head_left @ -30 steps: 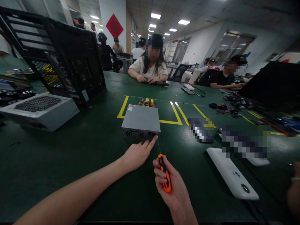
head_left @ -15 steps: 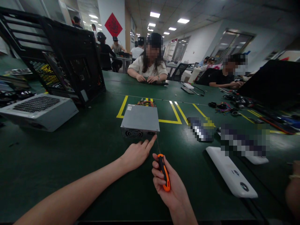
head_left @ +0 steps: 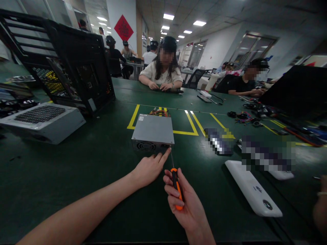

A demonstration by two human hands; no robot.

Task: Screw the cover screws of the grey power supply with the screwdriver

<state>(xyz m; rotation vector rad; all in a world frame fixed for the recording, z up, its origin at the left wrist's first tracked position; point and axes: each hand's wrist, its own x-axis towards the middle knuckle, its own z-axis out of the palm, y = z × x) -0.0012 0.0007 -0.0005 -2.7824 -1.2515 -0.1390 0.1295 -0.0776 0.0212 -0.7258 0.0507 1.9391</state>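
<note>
A grey metal power supply (head_left: 153, 128) lies on the green table, its fan grille facing me and a bundle of coloured wires behind it. My left hand (head_left: 148, 170) rests in front of it, the index finger stretched to the lower right corner of the near face, by the screwdriver's tip. My right hand (head_left: 187, 204) is wrapped around the orange and black handle of a screwdriver (head_left: 174, 175). Its thin shaft points up and away to that same corner. Whether a screw sits at the tip is too small to tell.
On the left stand a black computer case (head_left: 76, 71) and another power supply (head_left: 51, 126). A white power bank-like device (head_left: 251, 187) and a phone-like object (head_left: 218, 141) lie to the right. Yellow tape (head_left: 185, 132) marks the table. A person (head_left: 163, 71) sits opposite.
The screwdriver handle has turned and shifted slightly left in my right hand, whose fingers have moved with it. My left hand and the power supply stay in place.
</note>
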